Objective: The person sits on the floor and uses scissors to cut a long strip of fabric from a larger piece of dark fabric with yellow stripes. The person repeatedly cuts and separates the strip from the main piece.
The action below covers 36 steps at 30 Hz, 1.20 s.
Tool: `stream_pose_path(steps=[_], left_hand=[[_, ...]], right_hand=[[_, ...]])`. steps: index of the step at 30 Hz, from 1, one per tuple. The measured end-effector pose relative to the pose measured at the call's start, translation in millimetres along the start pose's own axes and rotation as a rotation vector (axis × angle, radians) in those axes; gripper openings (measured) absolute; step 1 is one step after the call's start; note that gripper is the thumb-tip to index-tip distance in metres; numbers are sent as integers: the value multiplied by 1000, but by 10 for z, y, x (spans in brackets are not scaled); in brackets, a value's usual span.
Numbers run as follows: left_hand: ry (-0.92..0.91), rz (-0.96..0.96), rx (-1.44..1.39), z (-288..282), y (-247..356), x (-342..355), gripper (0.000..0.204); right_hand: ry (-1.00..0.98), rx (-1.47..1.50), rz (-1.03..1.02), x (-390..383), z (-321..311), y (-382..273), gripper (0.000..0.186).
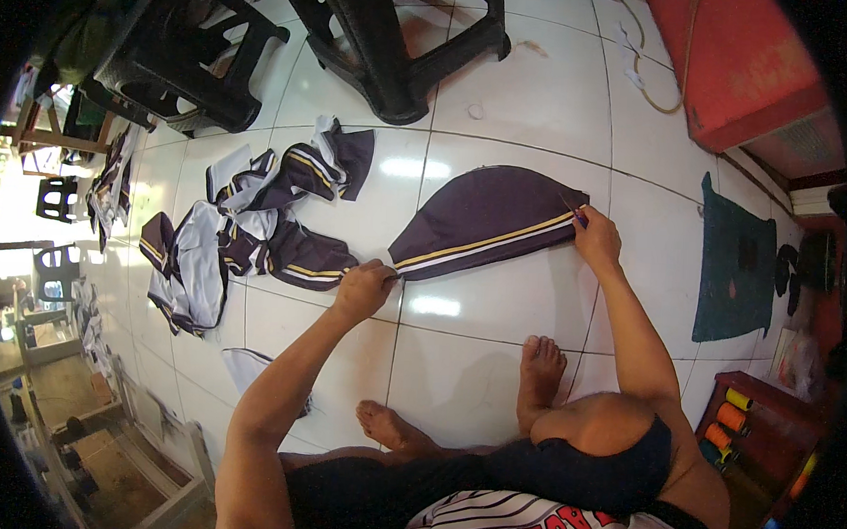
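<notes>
A dark fabric panel (497, 206) with a curved far edge lies spread on the white tiled floor. Yellow and white stripes run along its near side. My left hand (366, 288) pinches the panel's left corner, fingers closed. At the opposite end, my right hand (598, 239) is closed by the striped edge, gripping the panel's right corner. A small dark pointed tool (570, 206) shows at the right fingertips; its kind is hard to make out. Just left of my left hand lies a loose heap of similar dark, white and striped fabric pieces (297, 249).
Black plastic stools (404, 70) stand at the far side. A red box-like thing (734, 70) is at far right, with a green cloth (737, 259) nearer. Thread spools (731, 418) sit on a shelf at lower right. My bare feet (542, 374) rest on the tiles.
</notes>
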<state>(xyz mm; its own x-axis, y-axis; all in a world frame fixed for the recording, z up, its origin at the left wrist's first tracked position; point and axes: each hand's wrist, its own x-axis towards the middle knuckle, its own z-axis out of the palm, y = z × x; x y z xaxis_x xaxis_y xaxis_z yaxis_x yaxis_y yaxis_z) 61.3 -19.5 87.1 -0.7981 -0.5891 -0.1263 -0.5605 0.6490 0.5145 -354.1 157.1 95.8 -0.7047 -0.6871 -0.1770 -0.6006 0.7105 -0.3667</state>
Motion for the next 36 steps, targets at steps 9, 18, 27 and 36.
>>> stream_pose_path(steps=[9, 18, 27, 36], left_hand=[[-6, -97, -155, -66, -2, 3, 13], [-38, -171, -240, -166, 34, -16, 17], [-75, -158, -114, -73, 31, 1, 21], [-162, -152, -355, -621, 416, 19, 22]], right_hand=[[129, -79, -224, -227, -132, -571, 35], [-345, 61, -777, -985, 439, -1718, 27], [-483, -53, -767, -1057, 642, -1981, 34], [-676, 778, -585, -927, 392, -1973, 43]])
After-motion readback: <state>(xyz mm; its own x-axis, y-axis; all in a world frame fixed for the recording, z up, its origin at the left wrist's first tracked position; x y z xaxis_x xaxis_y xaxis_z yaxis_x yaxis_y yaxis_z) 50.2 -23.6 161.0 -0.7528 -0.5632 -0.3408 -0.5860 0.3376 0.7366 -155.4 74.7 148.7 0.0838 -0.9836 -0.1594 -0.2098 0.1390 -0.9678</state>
